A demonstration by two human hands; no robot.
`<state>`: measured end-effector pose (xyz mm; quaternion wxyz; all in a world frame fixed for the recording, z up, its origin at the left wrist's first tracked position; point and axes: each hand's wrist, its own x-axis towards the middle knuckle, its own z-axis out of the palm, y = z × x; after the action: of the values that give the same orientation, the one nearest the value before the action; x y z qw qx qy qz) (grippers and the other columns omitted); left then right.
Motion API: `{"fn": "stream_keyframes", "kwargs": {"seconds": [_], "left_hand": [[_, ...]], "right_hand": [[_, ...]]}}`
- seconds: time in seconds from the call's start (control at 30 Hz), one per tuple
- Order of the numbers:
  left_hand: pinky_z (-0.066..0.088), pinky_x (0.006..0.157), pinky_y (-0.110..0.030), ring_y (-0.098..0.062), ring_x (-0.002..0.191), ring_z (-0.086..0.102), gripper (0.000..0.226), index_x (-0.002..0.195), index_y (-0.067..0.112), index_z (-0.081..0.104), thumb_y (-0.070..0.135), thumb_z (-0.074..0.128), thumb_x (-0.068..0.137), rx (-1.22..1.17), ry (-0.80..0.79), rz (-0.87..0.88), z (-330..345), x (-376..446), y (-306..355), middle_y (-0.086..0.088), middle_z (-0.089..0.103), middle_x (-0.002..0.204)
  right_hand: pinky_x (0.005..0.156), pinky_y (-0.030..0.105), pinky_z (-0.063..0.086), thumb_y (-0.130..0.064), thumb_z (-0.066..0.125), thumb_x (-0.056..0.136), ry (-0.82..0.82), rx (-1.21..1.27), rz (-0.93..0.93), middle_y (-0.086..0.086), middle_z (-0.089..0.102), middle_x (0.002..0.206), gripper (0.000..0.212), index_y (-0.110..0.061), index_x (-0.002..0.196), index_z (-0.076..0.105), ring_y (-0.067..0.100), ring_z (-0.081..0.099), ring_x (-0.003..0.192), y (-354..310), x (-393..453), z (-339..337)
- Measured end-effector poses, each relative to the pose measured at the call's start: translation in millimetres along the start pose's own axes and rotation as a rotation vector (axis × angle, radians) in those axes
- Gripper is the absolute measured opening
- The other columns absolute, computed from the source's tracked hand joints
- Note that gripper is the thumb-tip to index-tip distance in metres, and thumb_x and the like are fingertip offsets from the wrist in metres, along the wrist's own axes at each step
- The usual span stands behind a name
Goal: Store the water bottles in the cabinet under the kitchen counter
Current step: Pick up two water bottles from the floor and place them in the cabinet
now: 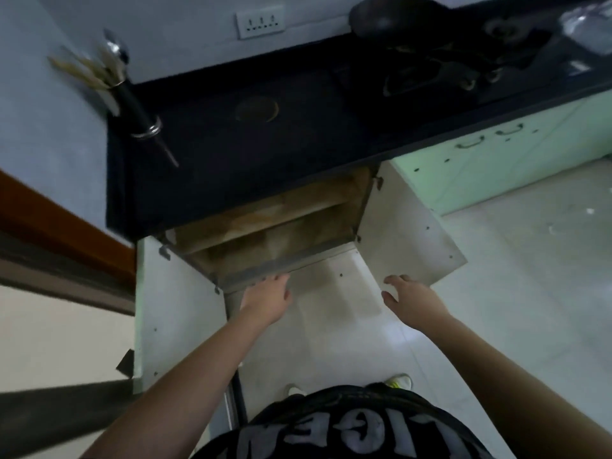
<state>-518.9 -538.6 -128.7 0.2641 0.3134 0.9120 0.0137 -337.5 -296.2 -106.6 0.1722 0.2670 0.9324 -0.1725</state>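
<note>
Above the hands, the table point(231, 154) looks dark, smooth, faintly glossy; the cabinet shelves point(275, 213) show bare brownish wood; white doors point(407, 233) matt; floor tiles point(516, 276) shiny.

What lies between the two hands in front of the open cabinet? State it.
Head view: only bare floor tile between the left hand and right hand; no bottle there.

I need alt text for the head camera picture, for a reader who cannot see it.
Seen from above, a person reaches both empty hands, left hand and right hand, toward an open cabinet under a dark kitchen counter. Both cabinet doors stand open, its shelves look bare, and no water bottle is clearly visible.
</note>
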Motion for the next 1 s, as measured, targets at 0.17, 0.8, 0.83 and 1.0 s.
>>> {"fn": "stream_keyframes", "kwargs": {"seconds": [0.17,0.8,0.83,1.0], "left_hand": [[0.048,0.096,-0.039,-0.024,0.118,0.056,0.043,0.142,0.021,0.044,0.036,0.037,0.102,0.028,0.066,0.284,-18.2,22.5,118.1,-0.004,0.053,0.138],[0.052,0.074,-0.036,-0.020,0.091,0.065,0.044,0.110,0.021,0.068,0.041,0.039,0.083,0.285,0.099,0.759,3.5,70.4,432.3,0.002,0.068,0.102],[0.053,0.072,-0.035,-0.019,0.089,0.066,0.042,0.108,0.022,0.069,0.041,0.042,0.082,0.295,0.087,0.775,3.5,76.9,441.5,0.002,0.068,0.100],[0.053,0.073,-0.036,-0.022,0.089,0.066,0.045,0.110,0.020,0.069,0.041,0.043,0.080,0.378,0.034,0.848,-0.4,125.9,494.7,-0.001,0.068,0.100]], "right_hand": [[0.088,0.034,0.044,-0.042,0.042,0.097,0.079,0.068,0.070,0.002,0.058,0.128,0.041,-0.023,0.132,0.051,0.027,0.060,0.107,69.5,-22.3,-20.4],[0.074,0.040,0.053,-0.032,0.078,0.070,0.293,0.078,0.364,0.008,0.067,0.111,0.041,-0.016,0.106,0.066,0.029,0.067,0.095,313.6,-84.1,-56.2],[0.074,0.039,0.053,-0.031,0.079,0.069,0.297,0.094,0.379,0.008,0.067,0.110,0.041,-0.016,0.105,0.066,0.029,0.067,0.094,320.5,-80.8,-58.0],[0.082,0.043,0.051,-0.033,0.072,0.077,0.281,0.141,0.439,0.009,0.064,0.118,0.042,-0.016,0.114,0.063,0.030,0.064,0.104,364.0,-59.6,-72.8]]}}
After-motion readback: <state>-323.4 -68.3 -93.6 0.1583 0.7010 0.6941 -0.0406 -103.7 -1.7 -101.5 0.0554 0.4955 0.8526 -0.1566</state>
